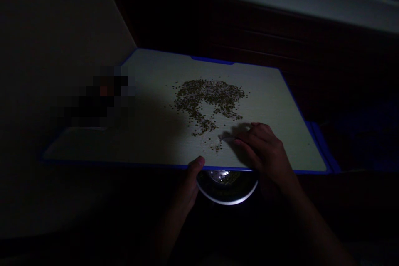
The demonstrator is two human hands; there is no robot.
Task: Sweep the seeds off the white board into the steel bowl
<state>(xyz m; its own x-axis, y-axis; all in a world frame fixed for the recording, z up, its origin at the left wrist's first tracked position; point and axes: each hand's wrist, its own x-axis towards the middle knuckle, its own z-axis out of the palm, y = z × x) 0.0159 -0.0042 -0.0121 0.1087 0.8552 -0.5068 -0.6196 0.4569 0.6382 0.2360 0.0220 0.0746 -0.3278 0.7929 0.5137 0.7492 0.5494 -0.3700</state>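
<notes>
Silver rims a bowl between the hands, under the near edge of a blue-trimmed board. The left hand rests its thumb on that edge; whether its fingers grip cannot be told. Apart from it, the right hand pinches a small utensil beside stray grains. Ahead of both hands, dark grains spread across the board's middle.

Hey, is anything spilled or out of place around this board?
Nothing clearly stands out. Grains lie loose on the board, a few straying from the main patch, and specks show in the bowl below. The board's left side is partly obscured, and the surroundings are too dark to check.
</notes>
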